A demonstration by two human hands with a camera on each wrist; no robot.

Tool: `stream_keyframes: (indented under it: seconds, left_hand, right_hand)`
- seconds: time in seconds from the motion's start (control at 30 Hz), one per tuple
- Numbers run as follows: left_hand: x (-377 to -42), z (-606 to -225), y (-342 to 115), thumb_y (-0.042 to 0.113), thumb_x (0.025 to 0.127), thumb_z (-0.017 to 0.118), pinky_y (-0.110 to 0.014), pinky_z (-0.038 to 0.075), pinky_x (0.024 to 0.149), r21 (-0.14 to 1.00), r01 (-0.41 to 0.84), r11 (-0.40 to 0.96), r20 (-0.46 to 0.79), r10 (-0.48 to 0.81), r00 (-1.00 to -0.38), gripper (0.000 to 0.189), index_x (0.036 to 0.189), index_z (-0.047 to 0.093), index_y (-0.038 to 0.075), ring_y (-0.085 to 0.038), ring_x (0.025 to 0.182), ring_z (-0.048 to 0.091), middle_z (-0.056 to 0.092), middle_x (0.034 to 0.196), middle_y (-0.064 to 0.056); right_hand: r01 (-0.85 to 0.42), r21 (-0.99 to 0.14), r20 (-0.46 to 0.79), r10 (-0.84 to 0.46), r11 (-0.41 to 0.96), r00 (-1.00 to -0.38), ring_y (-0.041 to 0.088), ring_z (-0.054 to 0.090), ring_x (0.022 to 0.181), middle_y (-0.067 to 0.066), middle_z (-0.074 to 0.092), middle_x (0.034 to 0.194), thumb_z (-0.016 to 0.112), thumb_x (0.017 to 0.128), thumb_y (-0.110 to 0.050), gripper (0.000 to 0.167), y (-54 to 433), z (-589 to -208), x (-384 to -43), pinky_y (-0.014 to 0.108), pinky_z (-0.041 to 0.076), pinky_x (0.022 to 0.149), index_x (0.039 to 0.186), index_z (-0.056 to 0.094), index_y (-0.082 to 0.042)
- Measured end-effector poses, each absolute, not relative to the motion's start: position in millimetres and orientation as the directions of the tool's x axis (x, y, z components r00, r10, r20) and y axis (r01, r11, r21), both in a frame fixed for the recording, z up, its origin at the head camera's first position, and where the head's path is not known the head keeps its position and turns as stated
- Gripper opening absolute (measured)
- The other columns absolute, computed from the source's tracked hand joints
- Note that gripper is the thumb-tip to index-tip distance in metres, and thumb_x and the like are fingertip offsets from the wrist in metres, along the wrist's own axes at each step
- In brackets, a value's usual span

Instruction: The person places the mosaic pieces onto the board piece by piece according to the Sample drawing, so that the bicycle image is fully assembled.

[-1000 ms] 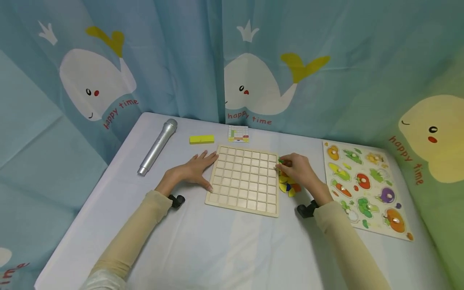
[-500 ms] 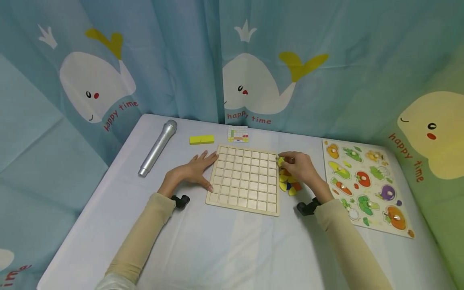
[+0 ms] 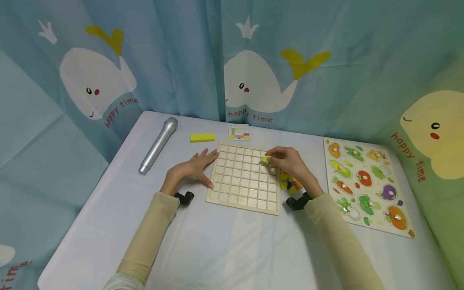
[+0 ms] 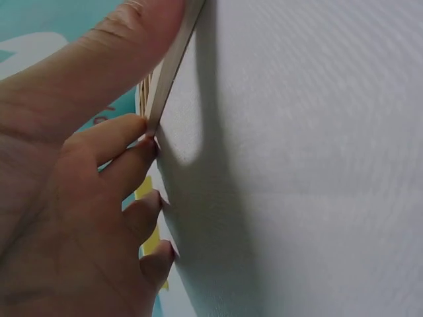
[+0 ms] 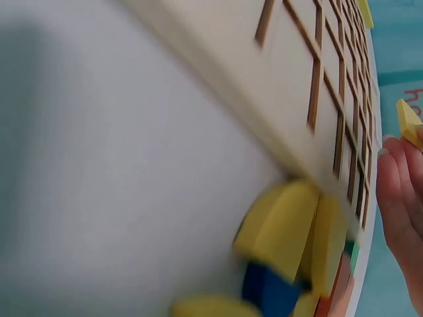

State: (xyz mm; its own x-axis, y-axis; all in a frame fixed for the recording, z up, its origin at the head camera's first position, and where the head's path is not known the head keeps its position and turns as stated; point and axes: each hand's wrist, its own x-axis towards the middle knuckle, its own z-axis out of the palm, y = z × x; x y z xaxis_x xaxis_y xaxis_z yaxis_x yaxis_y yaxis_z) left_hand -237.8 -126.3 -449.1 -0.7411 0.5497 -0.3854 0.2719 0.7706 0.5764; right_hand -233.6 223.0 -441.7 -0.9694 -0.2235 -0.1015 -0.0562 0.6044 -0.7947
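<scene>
A light wooden board with a grid of square cells [image 3: 239, 177] lies in the middle of the table in the head view. My left hand [image 3: 192, 169] rests at its left edge with fingers spread; in the left wrist view the thumb [image 4: 125, 49] and fingertips are at the board's side. My right hand [image 3: 293, 163] pinches a small yellow block [image 3: 266, 159] over the board's upper right cells. The same yellow block [image 5: 407, 121] shows at the right wrist view's edge. Beside the board's right edge lie loose coloured pieces [image 3: 286, 183], including yellow ones [image 5: 281, 228] and a blue one [image 5: 268, 290].
A silver microphone [image 3: 158, 146] lies at the left. Behind the board are a yellow bar [image 3: 202, 137] and a small printed grid card [image 3: 239, 132]. A vegetable puzzle board [image 3: 373, 185] lies at the right. Curtains with whales [image 3: 250, 82] hang around the table.
My right hand has picked a yellow block from the pile and moved left with it, over the board. The left hand stays at the board's left edge.
</scene>
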Motion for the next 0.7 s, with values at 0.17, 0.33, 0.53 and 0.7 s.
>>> stream_keyframes:
  seconds: [0.17, 0.33, 0.53, 0.7]
  left_hand:
    - [-238.7, -449.3, -124.9, 0.030, 0.075, 0.093, -0.052, -0.004, 0.130, 0.572, 0.284, 0.770, -0.380, 0.555, -0.740, 0.123, 0.167, 0.012, 0.011, -0.030, 0.161, -0.010, 0.002, 0.175, -0.006]
    - [-237.4, -450.2, -124.4, 0.030, 0.075, 0.093, -0.052, -0.005, 0.130, 0.573, 0.279, 0.770, -0.371, 0.548, -0.749, 0.123, 0.166, 0.013, 0.012, -0.030, 0.161, -0.009, 0.003, 0.175, -0.006]
    - [-236.9, -451.5, -125.1, 0.030, 0.074, 0.093, -0.051, -0.005, 0.130, 0.583, 0.270, 0.767, -0.366, 0.544, -0.755, 0.123, 0.167, 0.014, 0.013, -0.029, 0.161, -0.009, 0.004, 0.175, -0.005]
    - [-236.0, -449.6, -126.7, 0.030, 0.075, 0.093, -0.050, -0.007, 0.130, 0.590, 0.273, 0.760, -0.363, 0.552, -0.751, 0.122, 0.166, 0.013, 0.012, -0.029, 0.161, -0.010, 0.003, 0.175, -0.005]
  right_hand:
    - [-0.083, -0.821, -0.091, -0.273, 0.565, -0.958, 0.037, 0.071, 0.107, 0.022, 0.070, 0.121, 0.068, 0.098, -0.008, 0.024, 212.0, -441.0, -237.1, 0.036, 0.060, 0.087, 0.120, 0.072, 0.001]
    - [-0.047, -0.869, -0.121, -0.303, 0.493, -0.945, 0.037, 0.075, 0.099, 0.025, 0.067, 0.124, 0.063, 0.101, -0.006, 0.024, 200.8, -441.8, -240.7, 0.040, 0.064, 0.084, 0.120, 0.071, 0.004]
    - [-0.018, -0.894, -0.144, -0.326, 0.448, -0.934, 0.033, 0.077, 0.095, 0.025, 0.067, 0.118, 0.063, 0.101, -0.006, 0.022, 188.4, -443.2, -244.2, 0.039, 0.065, 0.083, 0.119, 0.071, 0.003]
    - [-0.031, -0.892, -0.141, -0.342, 0.451, -0.929, 0.032, 0.076, 0.089, 0.022, 0.069, 0.112, 0.066, 0.100, -0.009, 0.019, 180.1, -443.9, -246.5, 0.039, 0.065, 0.080, 0.115, 0.072, 0.000]
